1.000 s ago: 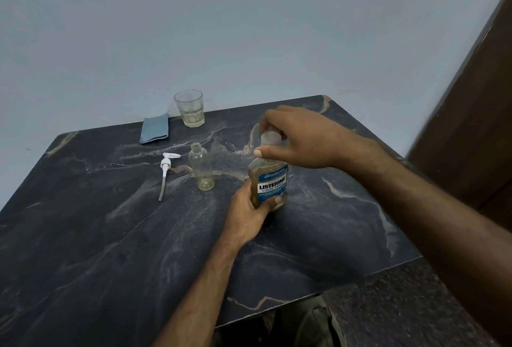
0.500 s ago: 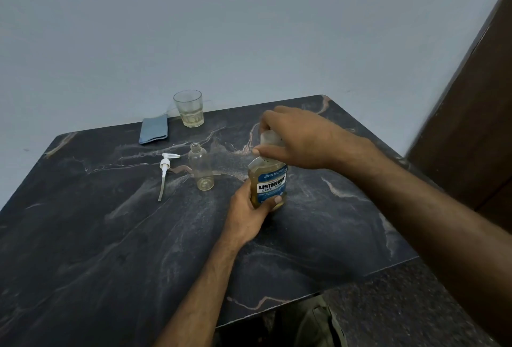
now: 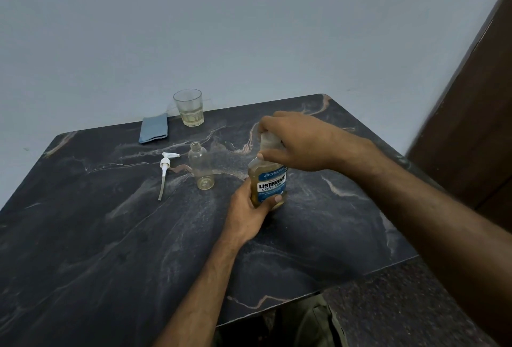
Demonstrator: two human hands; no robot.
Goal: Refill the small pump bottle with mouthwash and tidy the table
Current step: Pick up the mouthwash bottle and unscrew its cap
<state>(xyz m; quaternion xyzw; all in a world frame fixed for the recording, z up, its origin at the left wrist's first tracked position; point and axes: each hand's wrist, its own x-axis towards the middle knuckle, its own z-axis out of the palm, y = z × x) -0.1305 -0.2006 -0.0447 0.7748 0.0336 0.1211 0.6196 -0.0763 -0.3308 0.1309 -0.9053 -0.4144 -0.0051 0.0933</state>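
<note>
left hand (image 3: 247, 209): wraps lower body of mouthwash bottle (image 3: 268, 183) from its left side, thumb across bottom of front label, fingers behind, out of sight. Forearm comes up from bottom centre.
right hand (image 3: 297, 140): reaches in from the right, curled over bottle top, fingers and thumb closed round cap (image 3: 270, 141). Cap mostly covered, only pale front face visible. Cannot tell whether cap seated or loosened.
mouthwash bottle: upright on table (image 3: 116, 238), between both hands. Clear, amber liquid up to the shoulder, blue label reading LISTERINE COOL MINT facing camera.
small bottle (image 3: 201, 166): clear, no top, mouth open, upright, left of left hand and slightly farther out. Near mouthwash bottle, not touching. Looks almost empty, faint yellowish tint at base.
pump (image 3: 166, 168): white head with dip tube, flat on table just left of small bottle, apart from it. Head at far end, tube pointing back toward near edge.
glass (image 3: 189, 108): clear tumbler, well beyond both hands at far table edge by wall (image 3: 249, 28). Shallow pale yellowish liquid at bottom.
cloth (image 3: 153, 128): folded, blue-grey, just left of glass at same far edge, well apart from hands.
table: dark marbled top with pale and rust veins, corner cut off at right under right forearm.
other: dark brown wooden panel (image 3: 476, 114) far right, beyond right arm. Speckled floor (image 3: 388, 316) and olive trouser fabric (image 3: 313, 324) below near table edge.
</note>
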